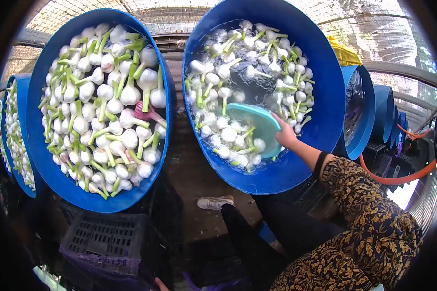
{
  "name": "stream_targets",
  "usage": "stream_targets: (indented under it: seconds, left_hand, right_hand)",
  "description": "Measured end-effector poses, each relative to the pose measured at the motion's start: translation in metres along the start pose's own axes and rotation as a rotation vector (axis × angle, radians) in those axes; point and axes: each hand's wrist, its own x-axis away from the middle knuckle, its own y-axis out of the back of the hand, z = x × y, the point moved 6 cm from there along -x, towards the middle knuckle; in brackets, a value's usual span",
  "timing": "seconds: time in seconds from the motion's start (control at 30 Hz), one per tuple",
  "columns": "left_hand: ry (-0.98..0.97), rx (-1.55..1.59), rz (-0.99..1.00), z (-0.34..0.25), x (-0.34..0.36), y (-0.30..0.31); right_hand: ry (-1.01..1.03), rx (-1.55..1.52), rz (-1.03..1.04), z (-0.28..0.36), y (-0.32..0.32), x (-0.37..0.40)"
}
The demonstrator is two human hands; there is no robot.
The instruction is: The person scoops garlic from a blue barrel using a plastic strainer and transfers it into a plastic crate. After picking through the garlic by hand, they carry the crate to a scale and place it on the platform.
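My right hand [285,133] grips the rim of a turquoise plastic basin [264,127]. The basin is tilted and partly sunk in the water of a large blue tub [325,111]. White garlic bulbs [230,135] with short green stems float around it, and several lie by its lower left side. Only a small bit of my left hand [161,284] shows at the bottom edge, near a black plastic crate [102,236]; its fingers are mostly hidden, and I cannot see what it touches.
A second blue tub [36,131] heaped with garlic stands on the left, with another one [20,189] beyond it. More blue tubs [364,121] line up on the right, near a yellow cloth [344,52] and an orange hose [403,180]. My shoe [213,202] is on the floor between.
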Motion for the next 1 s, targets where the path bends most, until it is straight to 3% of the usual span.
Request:
stream_targets:
  seconds: [0.1,0.17,0.2,0.33,0.4,0.5,0.6,0.77,0.9,1.0]
  left_hand:
    - [0.061,-0.017,0.018,0.019,-0.005,-0.004]
    - [0.036,0.082,0.022,0.032,-0.009,-0.007]
    - [0.014,0.187,0.036,0.037,-0.01,-0.009]
    - [-0.061,0.134,-0.004,0.057,-0.018,-0.01]
    - [-0.187,0.18,-0.01,0.065,-0.024,-0.013]
    - [-0.09,0.091,0.005,0.06,-0.019,-0.01]
    - [-0.027,0.016,-0.019,0.049,-0.014,-0.007]
    - [0.001,-0.009,-0.027,0.051,-0.015,-0.005]
    - [0.02,0.053,0.008,0.039,-0.01,-0.006]
    - [-0.086,0.102,0.018,0.049,-0.016,-0.01]
  right_hand:
    - [-0.054,0.036,0.107,0.006,-0.036,-0.02]
    - [-0.088,-0.133,0.146,-0.016,-0.068,-0.033]
    - [-0.359,-0.347,0.252,-0.026,-0.081,-0.032]
    - [-0.588,-0.684,0.354,0.002,-0.078,-0.007]
    - [-0.628,-0.793,0.373,0.008,-0.09,0.003]
    - [-0.739,-1.106,0.395,0.024,-0.117,0.005]
    - [-0.672,-1.371,0.361,0.051,-0.132,-0.011]
    - [-0.511,-1.49,0.353,0.092,-0.111,-0.036]
    - [-0.499,-1.588,0.326,0.096,-0.096,-0.04]
    - [-0.457,-1.636,0.319,0.102,-0.079,-0.027]
